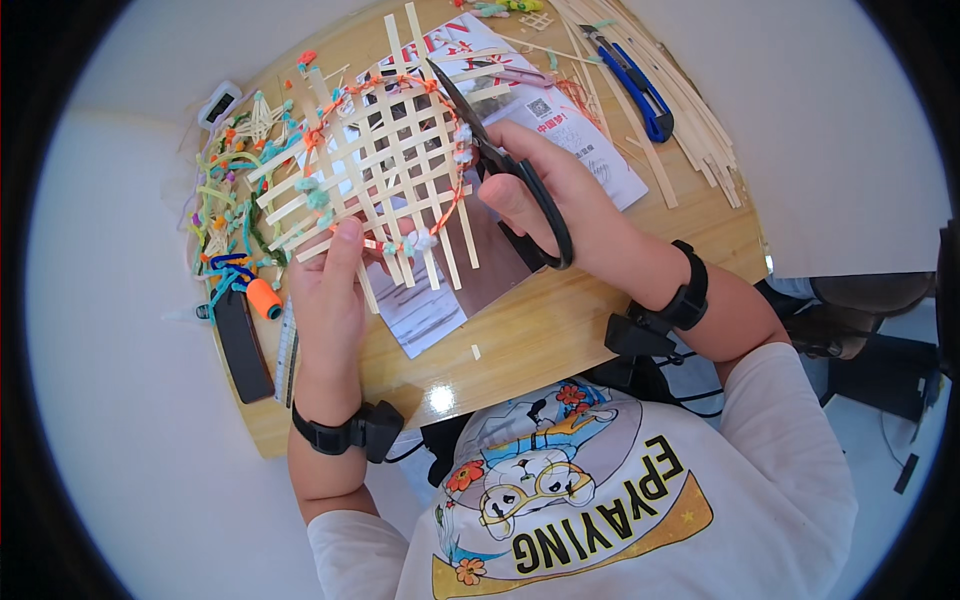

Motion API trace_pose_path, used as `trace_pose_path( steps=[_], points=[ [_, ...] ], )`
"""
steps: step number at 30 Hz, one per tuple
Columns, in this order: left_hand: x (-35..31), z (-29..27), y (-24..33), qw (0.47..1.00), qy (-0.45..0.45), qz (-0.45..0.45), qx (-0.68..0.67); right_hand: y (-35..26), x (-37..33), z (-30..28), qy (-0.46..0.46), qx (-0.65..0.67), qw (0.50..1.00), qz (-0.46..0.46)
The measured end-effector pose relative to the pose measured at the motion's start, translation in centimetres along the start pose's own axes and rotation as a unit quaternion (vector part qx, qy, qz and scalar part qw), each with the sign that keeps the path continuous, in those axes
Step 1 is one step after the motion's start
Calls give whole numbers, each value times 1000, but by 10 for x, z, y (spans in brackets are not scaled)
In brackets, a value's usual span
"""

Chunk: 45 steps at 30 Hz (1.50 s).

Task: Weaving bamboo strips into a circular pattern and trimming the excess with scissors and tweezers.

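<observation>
Woven strip lattice [375, 165] sits upper left of centre, pinched at its lower edge by my left hand [330, 300] to steady it while my right hand [560, 200] grips black scissors [505, 160], blades over its right rim

My L hand [328, 290] gripping woven strip lattice [375, 165] at bottom edge, R hand [560, 205] w/ black scissors [505, 165], blades over lattice, round wood table [540, 330].

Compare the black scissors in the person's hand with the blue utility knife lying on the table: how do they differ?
The scissors are black, held in the right hand, blades open over the woven strip lattice. The utility knife is blue, lies untouched among loose strips. Both are cutting tools.
</observation>
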<state>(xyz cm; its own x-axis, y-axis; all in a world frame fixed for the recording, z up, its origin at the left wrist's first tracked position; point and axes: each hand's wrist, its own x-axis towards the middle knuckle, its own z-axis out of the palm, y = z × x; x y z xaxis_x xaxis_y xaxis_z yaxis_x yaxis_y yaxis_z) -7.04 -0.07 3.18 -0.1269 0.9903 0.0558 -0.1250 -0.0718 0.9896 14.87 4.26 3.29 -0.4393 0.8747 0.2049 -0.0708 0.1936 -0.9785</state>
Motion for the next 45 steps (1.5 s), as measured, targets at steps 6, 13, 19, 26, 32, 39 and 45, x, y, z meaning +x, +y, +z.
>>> trace_pose_path(
  steps=[6,13,19,26,32,39,45],
  points=[
    [-1,2,1,1000,-16,-5,-8,1,-1,1,16,-25,999,20],
    [-1,3,3,999,-33,-17,-22,-2,-2,1,21,-51,998,33],
    [0,6,1,999,-6,-15,-37,-10,-3,3,35,-40,997,54],
    [1,-4,-2,997,-42,-45,-36,-7,-4,3,38,-22,996,77],
    [2,3,-3,999,4,-31,-30,-7,-6,0,20,1,996,84],
    [1,-1,-3,998,-33,-40,-47,-3,-2,-5,-31,-39,998,38],
    [0,4,1,996,-50,-40,-54,-5,-1,-7,-30,-24,998,46]
  ],
)
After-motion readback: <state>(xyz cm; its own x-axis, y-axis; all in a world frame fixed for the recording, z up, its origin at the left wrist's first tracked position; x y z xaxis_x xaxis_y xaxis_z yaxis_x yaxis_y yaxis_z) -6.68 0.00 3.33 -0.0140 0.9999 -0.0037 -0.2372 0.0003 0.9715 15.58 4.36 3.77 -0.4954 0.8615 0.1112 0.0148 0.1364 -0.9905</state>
